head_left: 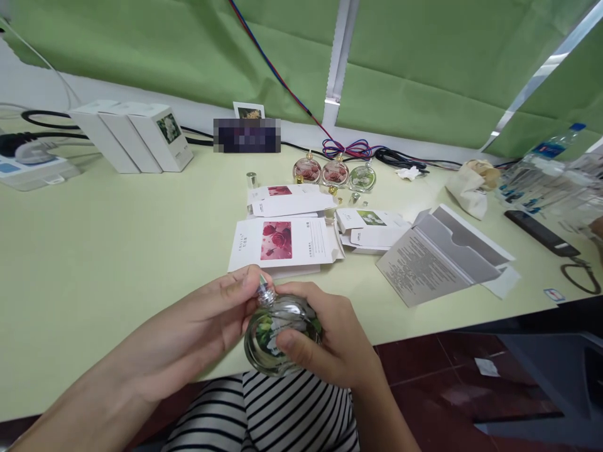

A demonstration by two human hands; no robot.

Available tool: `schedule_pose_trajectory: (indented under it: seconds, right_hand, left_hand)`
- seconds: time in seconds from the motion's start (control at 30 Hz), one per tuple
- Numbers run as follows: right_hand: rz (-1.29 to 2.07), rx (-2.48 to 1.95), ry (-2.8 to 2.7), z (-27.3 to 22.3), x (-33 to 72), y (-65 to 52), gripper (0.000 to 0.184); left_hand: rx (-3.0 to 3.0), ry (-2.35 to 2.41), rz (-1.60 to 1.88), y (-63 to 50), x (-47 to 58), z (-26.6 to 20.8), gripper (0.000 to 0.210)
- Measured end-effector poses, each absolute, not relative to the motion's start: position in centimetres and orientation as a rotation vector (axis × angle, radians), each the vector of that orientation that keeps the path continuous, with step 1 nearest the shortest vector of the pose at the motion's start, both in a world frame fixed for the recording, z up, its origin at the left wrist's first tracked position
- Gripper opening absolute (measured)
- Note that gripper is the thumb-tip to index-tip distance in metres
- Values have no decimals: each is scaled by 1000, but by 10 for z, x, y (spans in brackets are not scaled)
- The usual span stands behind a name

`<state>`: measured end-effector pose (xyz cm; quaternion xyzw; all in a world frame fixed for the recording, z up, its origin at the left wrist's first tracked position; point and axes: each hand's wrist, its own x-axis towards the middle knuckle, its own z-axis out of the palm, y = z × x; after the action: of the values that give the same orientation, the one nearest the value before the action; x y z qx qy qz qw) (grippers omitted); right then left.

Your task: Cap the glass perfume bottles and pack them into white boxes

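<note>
Using the flat rose box (pixel 277 242) on the table (pixel 141 251) as ref. Round glass bottle (pixel 266 339) with green label is in both hands, up off the surface, just on the wearer's side of the rose box, tilted a bit left at the top. Right hand (pixel 332 336): curled round the body, thumb across the front face, firm hold. Left hand (pixel 211 317): thumb and fingertips pinched together at the silver neck (pixel 267 296); can't tell if they grip a separate piece there. Second rose carton (pixel 294 201) sits right behind the rose box. Behind that, slightly right: two pink bottles (pixel 336 171) and a green bottle (pixel 362 180) in a row, standing. Silver cap (pixel 251 180) behind the rose box, left end. White-flower carton (pixel 377 231) just right of the rose box, opened grey box (pixel 417 270) farther right. Three white cartons (pixel 136 141) well behind it, left. Black handset (pixel 541 233) well right of it, near the table edge.
</note>
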<state>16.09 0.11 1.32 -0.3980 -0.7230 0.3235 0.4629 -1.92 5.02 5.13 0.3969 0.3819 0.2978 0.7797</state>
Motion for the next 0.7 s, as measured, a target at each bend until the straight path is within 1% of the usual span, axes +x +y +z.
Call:
schedule_pose_trajectory:
  seconds: [0.07,0.2,0.47,0.7]
  right_hand:
    - [824,-991,-1775,14,162,0,38]
    - [865,-1011,-1745,14,162,-1,38]
    - [898,-1053,-1712,12,163,-1,38]
    - [940,-1048,-1687,10,164,-2,37]
  left_hand:
    - [758,798,624,49,-17,50,22]
    - [654,786,601,47,-15,47,22]
    - [649,786,617,49,-15,45,26]
    - [667,792,588,50,-18,45,22]
